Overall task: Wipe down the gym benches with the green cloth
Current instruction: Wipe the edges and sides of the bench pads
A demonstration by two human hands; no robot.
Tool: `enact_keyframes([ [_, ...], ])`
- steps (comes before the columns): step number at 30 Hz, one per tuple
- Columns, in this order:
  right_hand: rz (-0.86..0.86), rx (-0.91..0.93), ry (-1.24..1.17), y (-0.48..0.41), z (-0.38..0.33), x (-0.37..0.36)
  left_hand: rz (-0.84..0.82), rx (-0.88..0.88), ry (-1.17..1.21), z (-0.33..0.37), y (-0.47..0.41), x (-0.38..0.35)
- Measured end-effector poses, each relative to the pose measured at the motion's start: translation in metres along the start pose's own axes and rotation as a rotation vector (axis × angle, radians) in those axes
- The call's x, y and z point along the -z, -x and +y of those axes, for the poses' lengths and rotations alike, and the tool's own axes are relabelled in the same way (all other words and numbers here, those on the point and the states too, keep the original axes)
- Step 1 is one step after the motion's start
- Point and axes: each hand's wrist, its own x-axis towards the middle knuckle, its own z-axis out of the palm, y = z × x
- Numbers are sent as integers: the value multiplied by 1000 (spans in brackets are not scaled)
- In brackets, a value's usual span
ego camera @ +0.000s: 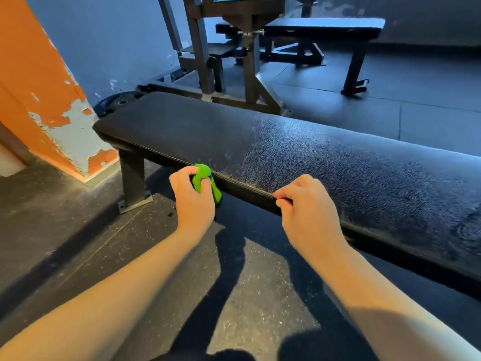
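The long black bench (286, 152) is likely heavy and firm, so it is being left where it stands. The right hand (309, 207) is being rested with curled fingers (283, 203) against its near edge; whether the edge is being gripped cannot be told. The green cloth (201, 175), likely soft, light and easy to squash, is being squeezed into a ball by the left hand (192, 201) at that same edge, which suits it well.

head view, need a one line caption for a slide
Left hand grips the green cloth at the near edge of the black bench; right hand, fingers curled, touches that edge.
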Motion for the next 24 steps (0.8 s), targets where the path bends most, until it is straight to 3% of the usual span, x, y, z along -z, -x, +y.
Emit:
enact_keyframes([
  [6,81,-15,-46,7,19,7,37,-7,-102,11,2,-5],
  [10,-6,-22,24,3,21,13,64,-14,-84,42,35,-16],
  [14,-91,-58,101,-1,13,17,-59,-122,-24,48,78,-35],
  [18,-102,-72,89,-1,14,18,-40,-78,-16,45,64,-35],
  [22,-82,-68,49,-1,17,17,84,79,-21,43,31,-25],
  [24,-75,-70,46,0,16,18,117,71,-37,44,32,-23],
])
